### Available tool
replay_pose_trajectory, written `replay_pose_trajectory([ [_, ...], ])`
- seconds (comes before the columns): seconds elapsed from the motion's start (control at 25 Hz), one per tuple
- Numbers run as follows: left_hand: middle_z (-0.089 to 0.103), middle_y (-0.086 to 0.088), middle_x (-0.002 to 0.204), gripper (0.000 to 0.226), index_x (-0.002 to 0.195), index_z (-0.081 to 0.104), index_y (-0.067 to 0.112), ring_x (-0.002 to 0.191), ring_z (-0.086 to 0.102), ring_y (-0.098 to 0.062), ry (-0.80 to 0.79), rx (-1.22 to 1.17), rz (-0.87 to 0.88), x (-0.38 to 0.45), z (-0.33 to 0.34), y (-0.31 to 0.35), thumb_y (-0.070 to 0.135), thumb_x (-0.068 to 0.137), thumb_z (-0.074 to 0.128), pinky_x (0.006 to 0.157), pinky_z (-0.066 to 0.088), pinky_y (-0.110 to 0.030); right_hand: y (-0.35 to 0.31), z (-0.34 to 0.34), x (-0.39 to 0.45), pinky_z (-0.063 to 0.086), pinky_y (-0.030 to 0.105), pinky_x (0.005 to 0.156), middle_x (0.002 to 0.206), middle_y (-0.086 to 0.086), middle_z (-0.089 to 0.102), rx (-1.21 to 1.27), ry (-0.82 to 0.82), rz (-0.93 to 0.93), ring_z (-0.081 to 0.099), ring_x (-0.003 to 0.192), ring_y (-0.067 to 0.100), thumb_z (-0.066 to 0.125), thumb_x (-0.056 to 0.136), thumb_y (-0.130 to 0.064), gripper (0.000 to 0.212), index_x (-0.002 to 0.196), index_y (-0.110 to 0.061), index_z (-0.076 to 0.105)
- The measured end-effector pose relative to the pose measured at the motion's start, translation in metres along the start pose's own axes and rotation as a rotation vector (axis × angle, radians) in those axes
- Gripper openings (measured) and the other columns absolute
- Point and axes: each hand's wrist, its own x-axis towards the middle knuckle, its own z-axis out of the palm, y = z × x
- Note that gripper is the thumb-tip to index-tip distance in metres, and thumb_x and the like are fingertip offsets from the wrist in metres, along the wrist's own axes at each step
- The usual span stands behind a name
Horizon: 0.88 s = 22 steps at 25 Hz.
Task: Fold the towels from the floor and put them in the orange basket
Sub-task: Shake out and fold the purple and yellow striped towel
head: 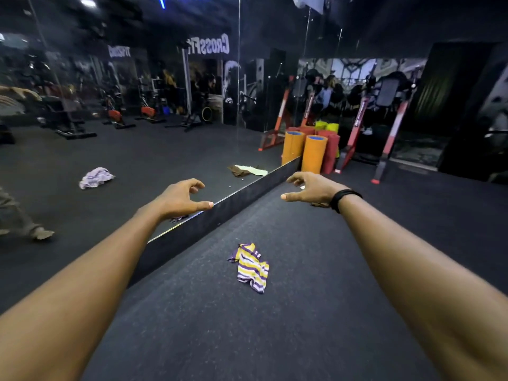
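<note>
A crumpled towel (251, 266) with yellow, purple and white stripes lies on the dark floor ahead of me, between my outstretched arms. My left hand (180, 199) hovers in front of the mirror's lower edge, fingers loosely curled, holding nothing. My right hand (309, 189) is held out at the same height, fingers also loosely curled and empty; it wears a black wristband. Both hands are well beyond and above the striped towel. A lilac towel (96, 177) and a brown-and-cream towel (247, 170) show as reflections in the mirror. No orange basket is in view.
A mirror wall with a dark base ledge (220, 215) runs diagonally along my left. Orange and red rolled mats (314, 154) stand at its far end, beside red-framed gym racks (390, 144). Something small and brown (320, 205) peeks out under my right wrist.
</note>
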Motion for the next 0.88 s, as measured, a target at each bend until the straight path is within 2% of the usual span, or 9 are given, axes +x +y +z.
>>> replay_pose_trajectory([
  [0.2,0.058,-0.005,0.128,0.062,0.128,0.052,0.021,0.116,0.055,-0.02,-0.02,-0.057,0.039,0.134,0.004,-0.024,0.045,0.076,0.075,0.101,0.042,-0.034,0.013,-0.007,0.123,0.042,0.036,0.104,0.141,0.009,0.048,-0.031,0.006,0.043,0.049,0.128,0.024,0.07,0.081,-0.048,0.07,0.139,-0.017,0.045],
  [0.48,0.058,-0.003,0.126,0.062,0.127,0.053,0.022,0.114,0.055,-0.019,-0.045,-0.071,0.038,0.293,-0.013,-0.049,0.046,0.075,0.075,0.099,0.042,-0.032,0.028,-0.022,0.264,0.041,0.034,0.1,0.142,0.009,0.048,-0.008,0.012,0.098,0.049,0.127,0.023,0.069,0.083,-0.045,0.067,0.139,-0.017,0.045],
  [0.72,0.056,-0.004,0.129,0.062,0.129,0.051,0.022,0.116,0.054,-0.018,-0.109,-0.056,0.049,0.407,0.029,-0.062,0.045,0.076,0.074,0.098,0.04,-0.029,0.084,-0.014,0.374,0.039,0.035,0.103,0.141,0.008,0.049,-0.015,0.01,0.111,0.047,0.129,0.022,0.068,0.083,-0.046,0.066,0.138,-0.017,0.045],
  [0.88,0.056,-0.005,0.13,0.063,0.13,0.051,0.019,0.117,0.054,-0.019,-0.128,-0.023,0.04,0.497,0.075,-0.073,0.043,0.077,0.075,0.098,0.039,-0.028,0.146,0.001,0.466,0.045,0.038,0.101,0.14,0.009,0.049,0.012,-0.009,0.119,0.049,0.126,0.022,0.07,0.082,-0.047,0.069,0.138,-0.016,0.045],
])
